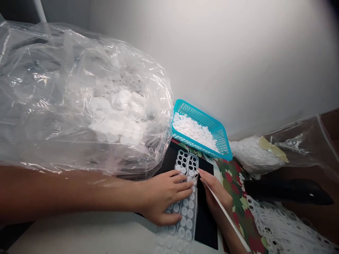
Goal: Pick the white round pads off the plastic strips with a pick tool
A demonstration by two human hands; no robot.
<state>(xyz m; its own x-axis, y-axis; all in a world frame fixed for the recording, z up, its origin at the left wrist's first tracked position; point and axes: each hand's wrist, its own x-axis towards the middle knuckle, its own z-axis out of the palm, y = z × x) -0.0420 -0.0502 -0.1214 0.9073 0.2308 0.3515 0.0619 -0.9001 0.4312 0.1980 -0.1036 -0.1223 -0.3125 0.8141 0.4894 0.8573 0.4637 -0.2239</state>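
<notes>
Left hand lies flat across a clear plastic strip of white dots, fingers spread, not clenched. Right hand grasps a thin white stick like a pen, its tip at the strip's upper part, just beside the left fingertips. Strip rests on a black board and runs down onto a white table. Upper rows show dark holes; lower rows keep white dots.

Right of board: red-and-green leaf-patterned paper. Lower right: a white perforated sheet. Beyond it, a black object, too dark to identify.

Large clear plastic bag holds loose white discs; it bulges over the left forearm and hides the table on that side. Teal slotted basket, touching the bag, sits at the board's far edge and holds a heap of white discs. Farther right, a second clear bag holds a white bundle, with yellow tape on it. Behind everything: white wall.
</notes>
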